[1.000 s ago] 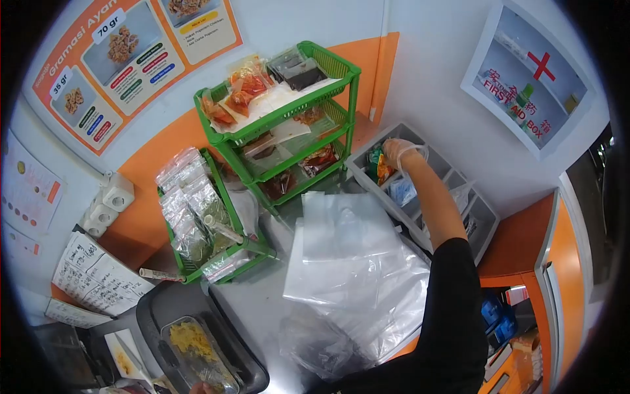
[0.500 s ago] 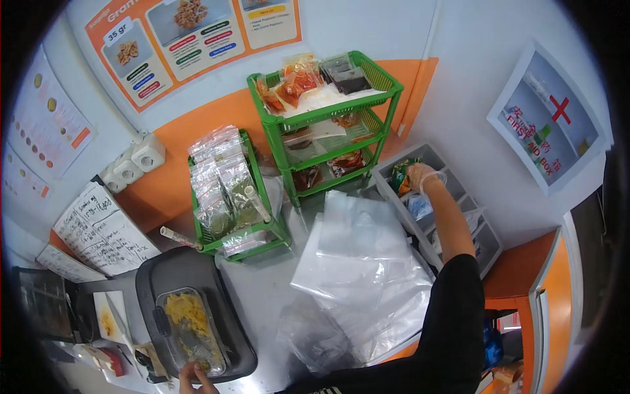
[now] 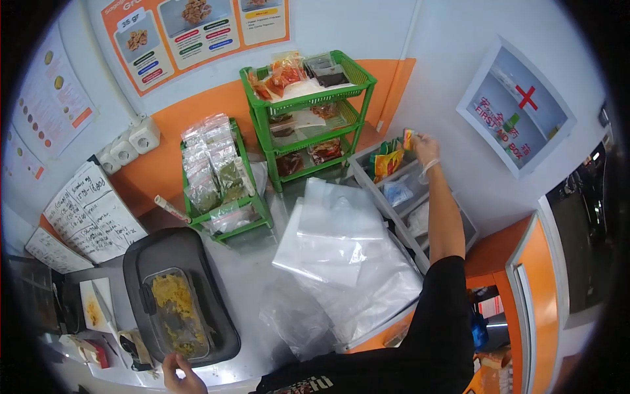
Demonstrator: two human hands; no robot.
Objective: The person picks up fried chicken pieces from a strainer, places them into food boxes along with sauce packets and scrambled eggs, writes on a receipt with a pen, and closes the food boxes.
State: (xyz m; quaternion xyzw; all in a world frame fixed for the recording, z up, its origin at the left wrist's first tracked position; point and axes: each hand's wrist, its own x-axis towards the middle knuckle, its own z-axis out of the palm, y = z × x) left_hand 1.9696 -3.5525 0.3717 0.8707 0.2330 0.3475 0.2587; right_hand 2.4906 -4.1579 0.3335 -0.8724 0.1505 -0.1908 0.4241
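Held up in my right hand (image 3: 426, 150) is a small yellow and red packet (image 3: 409, 139), above the far end of a grey divided bin (image 3: 373, 185). A green and yellow packet (image 3: 387, 164) stands in the bin's far compartment, just left of that hand. There is a clear band at my right wrist. My left hand (image 3: 181, 375) is low at the front edge, near the corner of a clear container (image 3: 209, 338) of chopped yellow food (image 3: 174, 295). Its fingers are loosely bent and slightly apart, with nothing visible in them. The container sits on a dark tray (image 3: 226, 328).
Clear plastic bags (image 3: 341, 240) cover the middle of the steel counter. Behind them stand a green tiered rack (image 3: 308, 98) with sauce packets and a green basket (image 3: 244, 223) of filled bags. A knife (image 3: 104, 307) lies on a white cutting board (image 3: 88, 289) at left.
My right hand has risen out of the bin with the small packet. The green and yellow packet in the bin is more exposed. My left hand has drawn slightly off the container, and the view has shifted.
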